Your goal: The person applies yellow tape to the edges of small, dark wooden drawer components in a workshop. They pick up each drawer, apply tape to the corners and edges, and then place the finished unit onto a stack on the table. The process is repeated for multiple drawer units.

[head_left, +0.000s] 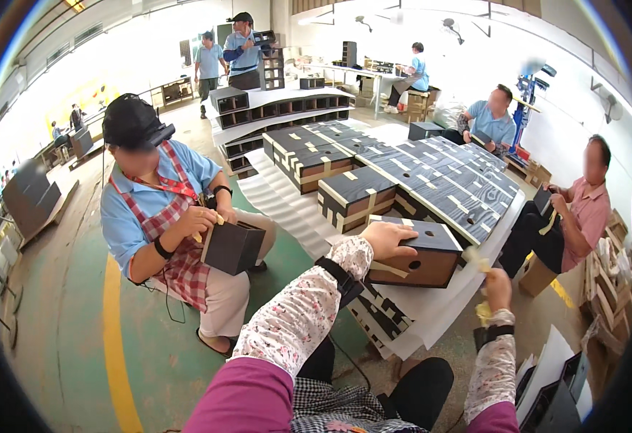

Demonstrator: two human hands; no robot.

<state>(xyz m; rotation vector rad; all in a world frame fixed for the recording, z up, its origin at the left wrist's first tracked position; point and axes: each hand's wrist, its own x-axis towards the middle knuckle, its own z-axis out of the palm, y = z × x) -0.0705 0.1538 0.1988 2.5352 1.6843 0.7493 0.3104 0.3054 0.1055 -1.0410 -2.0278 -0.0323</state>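
My left hand (390,240) lies with its fingers stretched out on the top of a box (442,260) at the near edge of the table. The box has a dark top, a brown side with a round hole, and pale tape strips on it. To the right of the box, my right hand (498,287) is raised and closed on crumpled pale-yellow masking tape (483,312). Another end of the tape, blurred by motion, sticks up above the fingers. Both forearms wear flowered sleeve covers and black wrist straps.
Taped dark boxes (446,177) cover much of the table, over white foam sheeting (287,189). At left a seated person (160,195) handles a dark box (233,247). Another person (583,202) sits at right holding a small panel and tape. Wood pieces (608,278) are piled at far right.
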